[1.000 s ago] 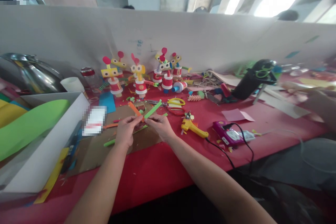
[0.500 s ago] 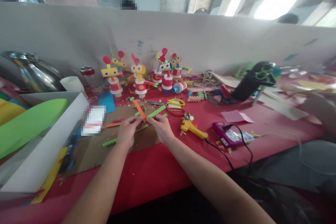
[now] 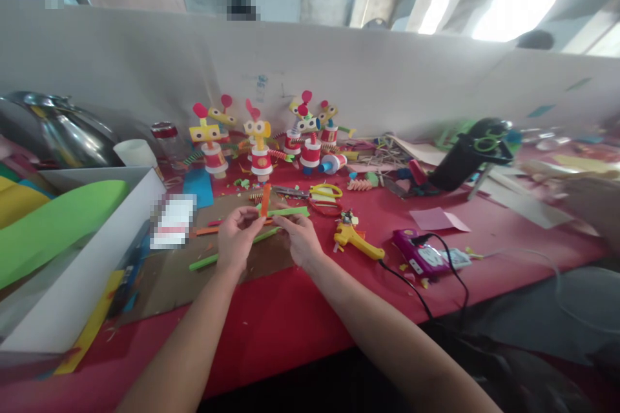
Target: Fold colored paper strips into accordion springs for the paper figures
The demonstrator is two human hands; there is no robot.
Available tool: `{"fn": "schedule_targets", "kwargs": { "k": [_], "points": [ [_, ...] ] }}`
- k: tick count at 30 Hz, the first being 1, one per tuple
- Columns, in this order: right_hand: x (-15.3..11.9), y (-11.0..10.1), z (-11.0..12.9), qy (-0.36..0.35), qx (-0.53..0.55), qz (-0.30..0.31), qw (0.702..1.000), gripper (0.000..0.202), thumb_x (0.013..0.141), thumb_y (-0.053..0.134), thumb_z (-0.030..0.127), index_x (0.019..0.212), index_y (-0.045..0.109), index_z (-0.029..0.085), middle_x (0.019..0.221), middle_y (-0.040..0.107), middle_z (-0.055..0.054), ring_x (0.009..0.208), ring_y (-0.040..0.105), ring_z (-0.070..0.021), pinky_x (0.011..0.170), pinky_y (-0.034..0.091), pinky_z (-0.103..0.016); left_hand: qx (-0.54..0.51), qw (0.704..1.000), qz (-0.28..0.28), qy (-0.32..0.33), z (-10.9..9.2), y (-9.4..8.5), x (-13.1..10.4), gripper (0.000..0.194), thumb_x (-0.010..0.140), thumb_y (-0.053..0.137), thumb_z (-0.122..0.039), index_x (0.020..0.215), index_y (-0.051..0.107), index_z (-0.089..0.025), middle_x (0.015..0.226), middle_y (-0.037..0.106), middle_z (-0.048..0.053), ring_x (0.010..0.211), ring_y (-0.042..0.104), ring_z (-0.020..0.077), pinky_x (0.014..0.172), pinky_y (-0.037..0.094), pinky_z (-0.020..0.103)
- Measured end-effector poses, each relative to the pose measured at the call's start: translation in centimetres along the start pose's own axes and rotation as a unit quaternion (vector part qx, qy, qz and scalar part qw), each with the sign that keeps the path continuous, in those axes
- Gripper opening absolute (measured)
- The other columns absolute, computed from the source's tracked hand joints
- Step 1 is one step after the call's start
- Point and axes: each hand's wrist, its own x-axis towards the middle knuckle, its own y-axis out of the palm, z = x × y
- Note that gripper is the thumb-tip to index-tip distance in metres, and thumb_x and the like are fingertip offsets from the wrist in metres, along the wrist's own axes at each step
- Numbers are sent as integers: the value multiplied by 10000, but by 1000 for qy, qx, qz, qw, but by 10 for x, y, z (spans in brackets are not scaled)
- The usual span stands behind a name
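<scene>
An orange paper strip (image 3: pixel 265 199) stands up from a crossing with a green paper strip (image 3: pixel 293 211), which points right. At that crossing, the thumb and fingers of my left hand (image 3: pixel 237 239) pinch the strips. My right hand (image 3: pixel 303 239) is closed with its fingertips at the same crossing, just under the green strip; the exact grip is partly hidden. Below my hands lies a brown cardboard sheet (image 3: pixel 169 284), with another green strip (image 3: pixel 203 263) and another orange strip (image 3: pixel 208 230) on it. A small folded paper spring (image 3: pixel 256 197) lies behind my left hand.
Several paper-cup figures (image 3: pixel 261 158) stand along the grey partition. Yellow-handled scissors (image 3: pixel 325 191), a yellow glue gun (image 3: pixel 358 240) with its cord and a purple power strip (image 3: pixel 420 251) lie to the right. A white box (image 3: pixel 92 258) and steel jug (image 3: pixel 77 135) occupy the left.
The orange strip has swung from leaning left to nearly upright. The green strip has turned from slanting up to almost level. My hands stay close together at the crossing.
</scene>
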Motion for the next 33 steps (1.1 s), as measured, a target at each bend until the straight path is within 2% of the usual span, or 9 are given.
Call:
{"fn": "schedule_targets", "kwargs": {
  "k": [2, 4, 7, 9, 15, 20, 24, 29, 33],
  "points": [
    [4, -8, 9, -99, -84, -47, 990, 493, 607, 749, 261, 1082, 617, 245, 1012, 626, -47, 903, 576, -187, 776, 463, -322, 84, 996, -15, 34, -3, -7, 4, 252, 636, 736, -290, 837, 628, -183, 777, 665, 34, 711, 613, 156, 689, 469, 270],
    [9, -16, 19, -196, -216, -55, 955, 547, 592, 769, 224, 1114, 614, 276, 1119, 593, -50, 1044, 530, -221, 910, 415, -377, 153, 986, -15, 63, -5, -12, 6, 234, 654, 716, -287, 851, 627, -195, 796, 666, 40, 722, 613, 165, 691, 467, 275],
    [14, -22, 26, -256, -375, 39, 890, 332, 617, 780, 254, 941, 710, 279, 1079, 634, -49, 1079, 522, -258, 996, 344, -435, 211, 972, 12, 99, -7, -15, 5, 214, 678, 687, -263, 876, 622, -213, 818, 673, 40, 757, 623, 178, 719, 460, 285],
    [16, -22, 23, -250, -398, 90, 878, 216, 676, 745, 297, 891, 735, 279, 1019, 676, -48, 1032, 561, -255, 964, 378, -425, 236, 964, 46, 111, -9, -14, 3, 237, 684, 673, -237, 912, 613, -221, 816, 677, 33, 759, 630, 181, 729, 455, 292],
    [12, -17, 14, -179, -306, 141, 924, 172, 727, 682, 373, 799, 753, 234, 821, 732, -38, 826, 660, -217, 760, 488, -322, 264, 952, 117, 102, -18, -8, -4, 332, 685, 653, -198, 999, 544, -213, 823, 677, 22, 741, 630, 170, 744, 461, 309],
    [7, -13, 17, -166, -265, 128, 941, 174, 708, 697, 369, 756, 735, 206, 772, 713, -33, 750, 636, -185, 713, 472, -292, 176, 976, 101, 76, -16, -6, -4, 335, 680, 675, -219, 989, 546, -195, 819, 656, 24, 748, 620, 159, 731, 474, 295],
    [5, -10, 9, -126, -170, 118, 970, 203, 703, 705, 372, 786, 713, 188, 787, 701, -32, 740, 621, -171, 702, 467, -279, 51, 994, 91, 42, -11, -2, -6, 350, 685, 698, -248, 1010, 589, -176, 865, 638, 31, 782, 605, 141, 744, 476, 273],
    [1, -5, 5, -94, -78, 103, 987, 217, 698, 714, 364, 816, 703, 182, 787, 690, -25, 748, 614, -159, 725, 467, -274, -75, 994, 73, -38, -8, 6, -10, 389, 636, 750, -237, 1009, 667, -167, 882, 671, 29, 846, 611, 141, 827, 471, 283],
    [-3, -1, 7, -77, -48, 103, 991, 225, 684, 725, 368, 812, 700, 184, 783, 686, -24, 762, 612, -164, 737, 470, -282, -84, 992, 58, -67, -5, 7, -9, 395, 582, 786, -235, 965, 719, -167, 866, 720, 47, 880, 632, 182, 874, 468, 329]
  ]
}}
